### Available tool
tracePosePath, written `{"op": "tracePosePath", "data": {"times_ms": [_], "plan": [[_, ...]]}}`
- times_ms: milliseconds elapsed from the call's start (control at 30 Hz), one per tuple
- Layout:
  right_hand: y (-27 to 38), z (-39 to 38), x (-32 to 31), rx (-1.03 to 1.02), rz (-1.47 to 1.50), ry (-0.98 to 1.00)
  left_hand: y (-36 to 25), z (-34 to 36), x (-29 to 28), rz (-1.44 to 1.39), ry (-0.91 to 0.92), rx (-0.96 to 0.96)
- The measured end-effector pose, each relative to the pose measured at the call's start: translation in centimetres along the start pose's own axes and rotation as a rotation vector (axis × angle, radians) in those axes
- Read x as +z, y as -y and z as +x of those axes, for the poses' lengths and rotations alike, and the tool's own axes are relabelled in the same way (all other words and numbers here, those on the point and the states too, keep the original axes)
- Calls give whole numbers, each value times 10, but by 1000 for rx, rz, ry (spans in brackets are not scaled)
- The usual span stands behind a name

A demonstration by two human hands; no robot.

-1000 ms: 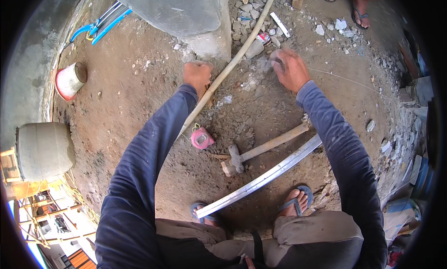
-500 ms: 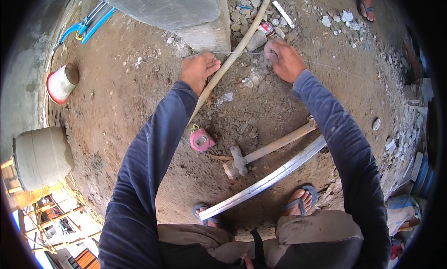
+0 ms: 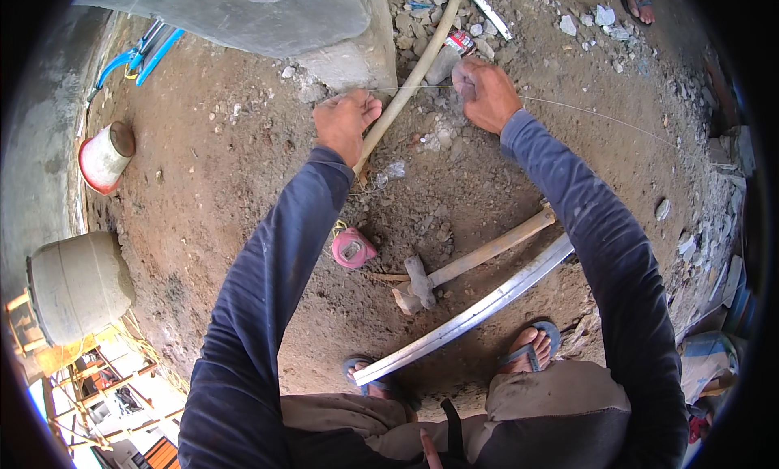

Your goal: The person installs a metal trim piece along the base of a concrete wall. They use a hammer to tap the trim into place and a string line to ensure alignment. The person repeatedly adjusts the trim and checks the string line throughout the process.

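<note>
My left hand (image 3: 347, 120), fingers curled at a thin pale string (image 3: 584, 109), is beside a grey concrete column's base (image 3: 349, 63) and a long pale pole (image 3: 428, 55). My right hand (image 3: 487, 96) pinches the same string just right of the pole; the string trails off rightward. Below my hands lie a pink tape measure (image 3: 353, 248), a wooden-handled hammer (image 3: 420, 282) and a long silver metal bar (image 3: 471, 315), whose left end is over my left foot.
A white-and-red bucket (image 3: 104, 161), a large grey container (image 3: 77, 286) and blue-handled tools (image 3: 154, 59) stand or lie at left. Rubble (image 3: 608, 23) and a white strip (image 3: 489, 15) lie ahead. Another person's sandalled foot (image 3: 639, 6) is at upper right.
My left hand's fingers have loosened from a fist and edged toward the pole. My right hand keeps its pinch. The view has shifted slightly, moving the other person's feet partly out of frame.
</note>
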State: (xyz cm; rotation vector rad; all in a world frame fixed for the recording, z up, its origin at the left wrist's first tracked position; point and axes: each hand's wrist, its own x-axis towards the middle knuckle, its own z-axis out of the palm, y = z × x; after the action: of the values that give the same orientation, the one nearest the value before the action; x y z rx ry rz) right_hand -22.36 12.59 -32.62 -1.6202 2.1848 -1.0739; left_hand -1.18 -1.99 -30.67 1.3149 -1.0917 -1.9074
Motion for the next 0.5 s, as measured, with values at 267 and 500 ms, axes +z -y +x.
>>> {"op": "tracePosePath", "data": {"times_ms": [267,500], "plan": [[4,2,2,36,43,23,0,0,0,40,5,-2],[1,3,5,-23,29,-31,0,0,2,11,-20,22]]}}
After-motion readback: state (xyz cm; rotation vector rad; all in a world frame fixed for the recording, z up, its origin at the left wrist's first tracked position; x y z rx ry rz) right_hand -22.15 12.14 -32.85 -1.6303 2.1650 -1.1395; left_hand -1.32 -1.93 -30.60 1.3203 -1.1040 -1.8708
